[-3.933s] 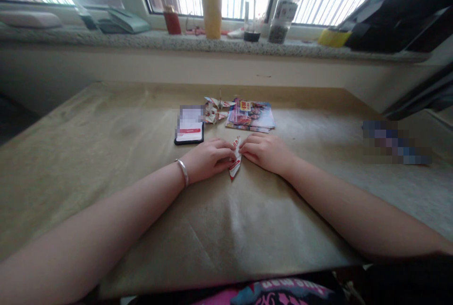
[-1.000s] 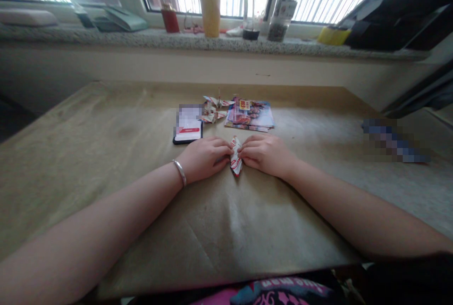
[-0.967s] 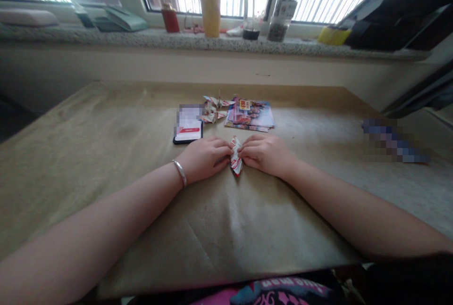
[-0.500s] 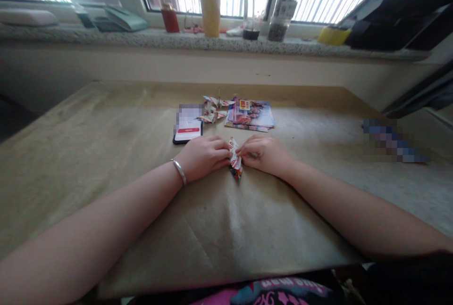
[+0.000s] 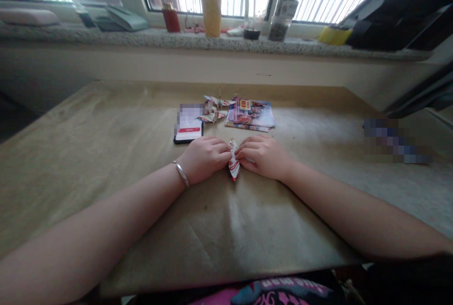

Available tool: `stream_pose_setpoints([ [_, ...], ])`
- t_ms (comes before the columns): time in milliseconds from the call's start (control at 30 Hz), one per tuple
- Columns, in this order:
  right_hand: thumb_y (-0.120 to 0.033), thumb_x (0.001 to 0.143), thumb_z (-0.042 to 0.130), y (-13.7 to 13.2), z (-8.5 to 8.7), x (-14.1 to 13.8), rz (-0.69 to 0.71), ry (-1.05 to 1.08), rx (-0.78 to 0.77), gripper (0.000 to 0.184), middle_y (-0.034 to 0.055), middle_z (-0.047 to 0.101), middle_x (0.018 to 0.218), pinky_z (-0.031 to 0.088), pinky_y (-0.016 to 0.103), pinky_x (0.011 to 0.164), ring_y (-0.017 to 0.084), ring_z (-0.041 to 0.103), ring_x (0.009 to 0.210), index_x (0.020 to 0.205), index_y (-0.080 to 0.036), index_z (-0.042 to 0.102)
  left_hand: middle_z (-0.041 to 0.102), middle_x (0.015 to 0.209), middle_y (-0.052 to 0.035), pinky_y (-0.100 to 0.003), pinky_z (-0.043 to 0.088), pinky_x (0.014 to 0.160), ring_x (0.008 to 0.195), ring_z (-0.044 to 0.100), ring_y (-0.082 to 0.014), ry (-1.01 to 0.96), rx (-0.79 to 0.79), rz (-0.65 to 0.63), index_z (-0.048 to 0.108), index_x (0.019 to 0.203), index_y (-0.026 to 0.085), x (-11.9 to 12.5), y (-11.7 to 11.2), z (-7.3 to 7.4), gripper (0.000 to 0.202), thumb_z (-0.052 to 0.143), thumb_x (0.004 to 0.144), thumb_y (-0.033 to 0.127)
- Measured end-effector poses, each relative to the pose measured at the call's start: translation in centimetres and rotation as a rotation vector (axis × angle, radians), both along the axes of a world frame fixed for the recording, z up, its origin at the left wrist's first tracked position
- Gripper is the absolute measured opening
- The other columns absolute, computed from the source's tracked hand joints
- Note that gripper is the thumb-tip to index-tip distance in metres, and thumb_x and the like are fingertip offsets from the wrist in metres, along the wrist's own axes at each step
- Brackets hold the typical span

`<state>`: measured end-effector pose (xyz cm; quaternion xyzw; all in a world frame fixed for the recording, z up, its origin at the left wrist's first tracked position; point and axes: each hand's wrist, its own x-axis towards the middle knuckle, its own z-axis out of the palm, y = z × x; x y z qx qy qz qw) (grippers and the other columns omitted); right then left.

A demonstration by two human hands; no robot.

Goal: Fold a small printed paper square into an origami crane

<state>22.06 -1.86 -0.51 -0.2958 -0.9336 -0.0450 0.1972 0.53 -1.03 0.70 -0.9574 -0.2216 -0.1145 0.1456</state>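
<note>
Between my two hands, low over the tan table (image 5: 152, 229), is a narrow folded paper (image 5: 234, 163), white with red print and pointed at both ends. My left hand (image 5: 208, 156), with a silver bracelet at the wrist, is closed with its fingertips on the paper's left edge. From the other side my right hand (image 5: 264, 156) pinches the right edge, fingers curled. Beyond them lie folded paper cranes (image 5: 214, 115) of similar printed paper. A stack of colourful printed sheets (image 5: 251, 115) is to the right of the cranes.
A phone (image 5: 189, 128) with a lit screen lies just beyond my left hand. At the far right is a blurred-out object (image 5: 394, 141). The stone windowsill (image 5: 134, 36) behind the table carries a red jar (image 5: 171, 18), a tall yellow cylinder (image 5: 211, 3) and clear containers (image 5: 281, 17).
The folded paper's near part has closed up, so its coloured underside shows less and a narrow white shape faces up. My right fingers have flattened against it; the left hand has barely moved.
</note>
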Motion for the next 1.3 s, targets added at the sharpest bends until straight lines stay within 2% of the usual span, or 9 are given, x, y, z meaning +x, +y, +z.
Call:
stream_pose_setpoints([
  [167, -0.027, 0.087, 0.05, 0.0, 0.0, -0.1, -0.018, -0.043, 0.02, 0.018, 0.0051, 0.07, 0.091, 0.041, 0.032, 0.079, 0.018, 0.059, 0.091, 0.085, -0.021, 0.067, 0.067, 0.087, -0.004, -0.028, 0.045, 0.071, 0.083, 0.061, -0.0157, -0.104, -0.103, 0.033, 0.065, 0.08, 0.019, -0.1, 0.5, -0.5, 0.019, 0.05, 0.087, 0.028],
  [333, -0.02, 0.079, 0.057, 0.1, -0.1, -0.5, -0.068, 0.089, -0.118, 0.012, 0.0037, 0.07, 0.086, 0.044, 0.028, 0.074, 0.017, 0.061, 0.084, 0.08, -0.02, 0.069, 0.069, 0.088, -0.0024, -0.029, 0.044, 0.073, 0.08, 0.061, -0.0152, -0.155, -0.189, 0.08, 0.068, 0.078, 0.02, 0.2, 0.3, -0.3, 0.017, 0.054, 0.084, 0.027],
  [467, -0.017, 0.074, 0.059, 0.5, -0.5, -0.7, -0.062, 0.241, -0.241, 0.009, 0.0034, 0.07, 0.082, 0.046, 0.026, 0.074, 0.015, 0.062, 0.079, 0.074, -0.018, 0.069, 0.071, 0.086, -0.0008, -0.033, 0.041, 0.079, 0.084, 0.061, -0.0171, -0.155, -0.166, 0.16, 0.069, 0.077, 0.021, 0.4, -0.5, 0.1, 0.02, 0.053, 0.085, 0.03],
  [600, -0.015, 0.074, 0.06, 0.9, -1.1, -0.6, -0.031, 0.311, -0.295, 0.009, 0.0029, 0.07, 0.082, 0.046, 0.027, 0.079, 0.014, 0.062, 0.081, 0.071, -0.018, 0.067, 0.071, 0.083, -0.0011, -0.033, 0.039, 0.077, 0.085, 0.06, -0.0172, -0.169, -0.136, 0.159, 0.069, 0.076, 0.021, 0.4, -0.7, 0.2, 0.026, 0.05, 0.088, 0.036],
  [733, -0.017, 0.074, 0.06, 0.8, -1.2, -0.5, -0.062, 0.27, -0.257, 0.008, 0.0033, 0.07, 0.083, 0.045, 0.028, 0.079, 0.016, 0.061, 0.082, 0.074, -0.019, 0.067, 0.07, 0.084, -0.0012, -0.032, 0.038, 0.074, 0.082, 0.059, -0.0169, -0.183, -0.116, 0.161, 0.067, 0.077, 0.021, 0.5, -0.5, -0.2, 0.022, 0.053, 0.086, 0.035],
  [900, -0.022, 0.077, 0.058, 0.1, -0.5, -0.6, -0.137, 0.135, -0.167, 0.011, 0.0057, 0.069, 0.085, 0.044, 0.031, 0.079, 0.018, 0.059, 0.085, 0.081, -0.019, 0.067, 0.066, 0.077, -0.0032, -0.032, 0.038, 0.074, 0.077, 0.058, -0.0176, -0.178, -0.128, 0.201, 0.063, 0.077, 0.019, 0.5, 0.1, -0.9, 0.021, 0.055, 0.085, 0.037],
  [1133, -0.019, 0.075, 0.055, -0.5, -0.2, -1.3, -0.227, 0.049, -0.128, 0.011, 0.0064, 0.067, 0.087, 0.043, 0.03, 0.076, 0.02, 0.057, 0.086, 0.08, -0.018, 0.065, 0.065, 0.078, -0.0026, -0.031, 0.038, 0.072, 0.073, 0.057, -0.0165, -0.096, -0.093, 0.096, 0.061, 0.081, 0.017, 0.2, 0.5, -0.5, 0.02, 0.051, 0.088, 0.032],
  [1300, -0.019, 0.076, 0.055, -0.6, -0.2, -1.4, -0.211, 0.04, -0.135, 0.009, 0.0063, 0.065, 0.086, 0.043, 0.029, 0.077, 0.019, 0.056, 0.086, 0.079, -0.018, 0.064, 0.063, 0.078, -0.0043, -0.033, 0.037, 0.072, 0.072, 0.056, -0.0172, -0.058, -0.006, 0.095, 0.06, 0.079, 0.016, 0.5, 0.4, -0.5, 0.025, 0.045, 0.091, 0.031],
])
